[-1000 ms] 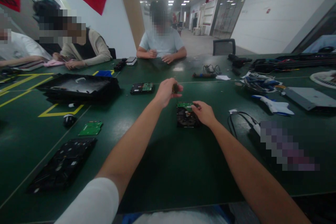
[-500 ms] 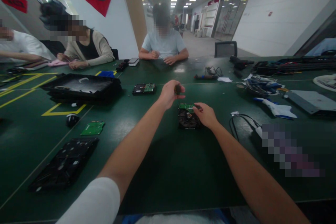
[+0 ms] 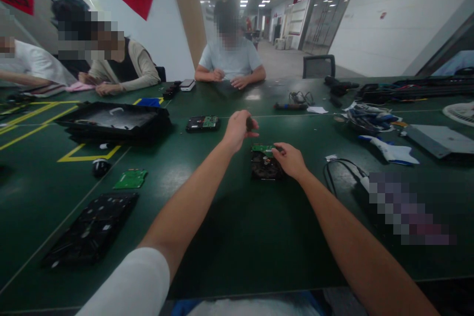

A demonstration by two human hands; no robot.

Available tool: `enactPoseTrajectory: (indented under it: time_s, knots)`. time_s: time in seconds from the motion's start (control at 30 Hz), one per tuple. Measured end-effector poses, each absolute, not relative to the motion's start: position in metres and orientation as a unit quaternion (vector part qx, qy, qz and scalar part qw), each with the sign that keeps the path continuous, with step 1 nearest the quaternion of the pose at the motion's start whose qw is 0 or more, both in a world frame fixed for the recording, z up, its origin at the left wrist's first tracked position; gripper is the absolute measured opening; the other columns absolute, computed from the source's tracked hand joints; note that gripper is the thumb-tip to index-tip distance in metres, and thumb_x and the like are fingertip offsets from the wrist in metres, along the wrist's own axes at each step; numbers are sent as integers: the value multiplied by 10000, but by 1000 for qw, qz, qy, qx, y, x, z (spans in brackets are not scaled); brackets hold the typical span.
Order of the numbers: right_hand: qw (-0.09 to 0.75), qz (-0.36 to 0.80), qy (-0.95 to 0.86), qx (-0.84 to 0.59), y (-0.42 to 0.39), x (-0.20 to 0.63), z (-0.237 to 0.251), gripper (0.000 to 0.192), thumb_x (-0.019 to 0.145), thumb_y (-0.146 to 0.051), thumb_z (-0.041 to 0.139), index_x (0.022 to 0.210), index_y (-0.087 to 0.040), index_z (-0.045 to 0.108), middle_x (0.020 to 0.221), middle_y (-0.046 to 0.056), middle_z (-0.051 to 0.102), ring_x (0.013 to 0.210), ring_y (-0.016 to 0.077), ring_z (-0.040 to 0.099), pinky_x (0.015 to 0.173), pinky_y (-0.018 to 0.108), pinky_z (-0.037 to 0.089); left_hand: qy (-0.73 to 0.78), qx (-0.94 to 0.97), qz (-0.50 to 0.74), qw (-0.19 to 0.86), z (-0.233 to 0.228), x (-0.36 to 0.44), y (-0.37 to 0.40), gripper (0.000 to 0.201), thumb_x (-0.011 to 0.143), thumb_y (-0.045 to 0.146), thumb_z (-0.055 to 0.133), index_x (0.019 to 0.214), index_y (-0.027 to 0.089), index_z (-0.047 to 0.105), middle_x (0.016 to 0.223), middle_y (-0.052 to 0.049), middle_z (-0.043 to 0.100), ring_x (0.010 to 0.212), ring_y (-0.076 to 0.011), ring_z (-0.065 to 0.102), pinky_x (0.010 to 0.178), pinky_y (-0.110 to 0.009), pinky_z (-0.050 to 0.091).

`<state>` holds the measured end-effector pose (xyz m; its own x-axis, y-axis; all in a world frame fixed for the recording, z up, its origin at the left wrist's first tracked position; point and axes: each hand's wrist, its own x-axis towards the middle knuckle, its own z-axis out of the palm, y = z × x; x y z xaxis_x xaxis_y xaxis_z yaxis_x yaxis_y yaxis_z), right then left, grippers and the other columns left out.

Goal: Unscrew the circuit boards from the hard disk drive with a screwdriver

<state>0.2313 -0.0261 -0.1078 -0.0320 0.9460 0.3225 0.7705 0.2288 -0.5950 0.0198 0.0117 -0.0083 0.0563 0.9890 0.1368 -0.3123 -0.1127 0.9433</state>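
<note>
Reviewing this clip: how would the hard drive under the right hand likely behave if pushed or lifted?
The hard drive lies flat on the green table, so it would probably slide rather than tip or roll. Its boxy dark body looks rigid and likely heavy for its size. The green circuit board at its far end seems exposed, so the right hand should probably avoid pressing there.

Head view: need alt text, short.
A person's right hand rests on a hard drive lying circuit-board-up on a green table, while the left hand grips a dark tool handle just above it. Other people sit across the table.
</note>
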Motion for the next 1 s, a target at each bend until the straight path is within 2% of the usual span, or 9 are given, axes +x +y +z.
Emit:
enactPoseTrajectory:
  time_s: [0.23,0.37,0.47,0.67,0.77,0.87,1.0]
  knots:
    - [341,127,-707,-607,-27,231,-108,371,974,-416,589,1252,-196,702,1164,98,745,860,208,694,828,363,544,406,531,587,456,-7,19,12,134,840,310,596,785,200,648,785,-31,596,687,-145,576,500,-215,536]
    - [343,127,-708,-604,-26,232,-109,366,976,-414,590,1260,-209,698,1187,95,739,865,204,697,823,357,544,392,530,577,482,-6,19,10,175,880,310,528,808,199,642,758,-34,618,667,-141,595,510,-217,529]
    - [338,128,-708,-607,-25,233,-110,376,975,-419,589,1263,-202,696,1189,98,738,855,203,695,817,358,544,385,516,586,493,-7,21,9,129,886,295,524,852,201,606,754,-29,640,662,-141,609,524,-231,543]
    - [347,122,-703,-608,-24,232,-112,374,966,-418,593,1231,-185,717,1101,99,756,822,204,687,841,367,546,405,577,572,419,-7,27,6,111,881,279,609,800,203,612,744,-11,625,650,-122,571,529,-203,535]
    - [351,118,-703,-607,-25,232,-112,369,967,-415,591,1226,-185,718,1102,100,755,824,202,686,845,367,547,408,611,561,382,-5,25,6,155,880,297,627,760,200,647,703,2,566,617,-118,526,519,-204,522]
    - [349,121,-707,-603,-25,232,-111,359,968,-408,589,1230,-196,715,1125,97,751,835,201,691,836,361,550,413,631,555,351,-3,21,7,163,876,301,627,764,197,681,717,-9,582,644,-132,543,514,-203,505]
    - [347,126,-705,-605,-25,232,-110,355,967,-407,591,1231,-203,712,1148,93,749,834,199,693,828,360,551,408,587,565,411,2,20,6,49,838,245,646,865,207,663,781,-23,656,692,-151,607,515,-210,503]
